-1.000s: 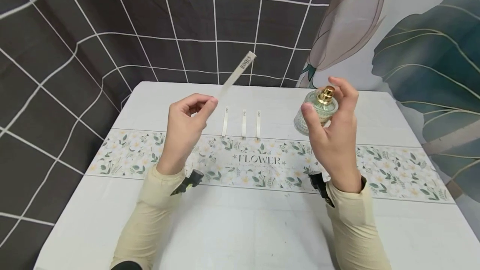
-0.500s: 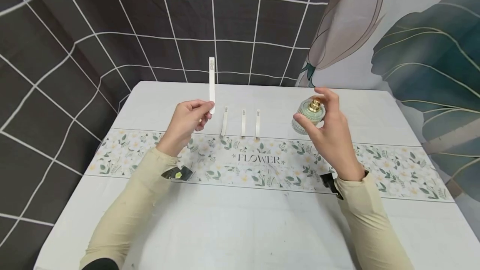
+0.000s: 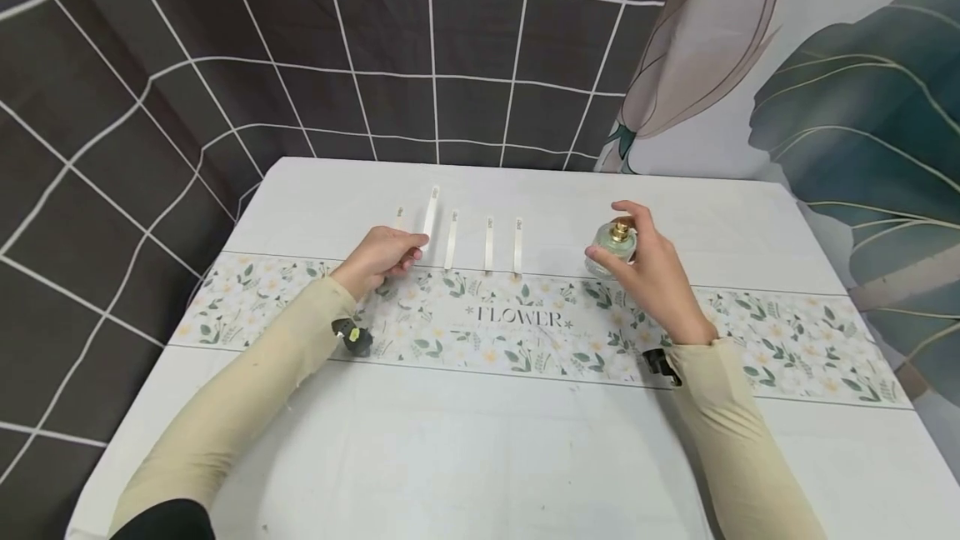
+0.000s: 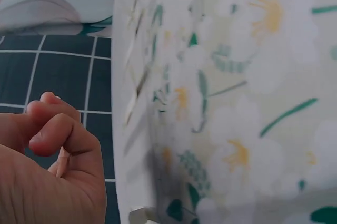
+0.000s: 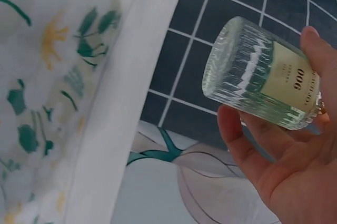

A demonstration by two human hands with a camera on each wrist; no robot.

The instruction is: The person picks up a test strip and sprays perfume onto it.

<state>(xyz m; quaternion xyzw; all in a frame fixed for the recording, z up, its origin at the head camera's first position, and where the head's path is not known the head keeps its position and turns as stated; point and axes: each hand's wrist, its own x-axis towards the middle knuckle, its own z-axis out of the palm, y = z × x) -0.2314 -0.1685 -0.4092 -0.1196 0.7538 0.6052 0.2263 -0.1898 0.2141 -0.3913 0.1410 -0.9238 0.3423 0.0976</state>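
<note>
My left hand pinches a narrow white perfume test strip between thumb and fingers, low over the white table; whether the strip touches the table I cannot tell. Behind that hand shows the tip of another strip. In the left wrist view the hand has its fingers curled, and the pinched strip is hard to make out. At the right, my right hand holds a ribbed glass perfume bottle with a gold spray neck. The right wrist view shows the bottle tilted, its cream label facing the camera.
Three more test strips, left, middle and right, lie in a row between the hands. A floral runner printed FLOWER crosses the white table. A dark gridded cloth hangs behind.
My left hand has brought its strip down from raised and tilted to low near the row, left of the others. The right hand has lowered the bottle a little and shifted it slightly left.
</note>
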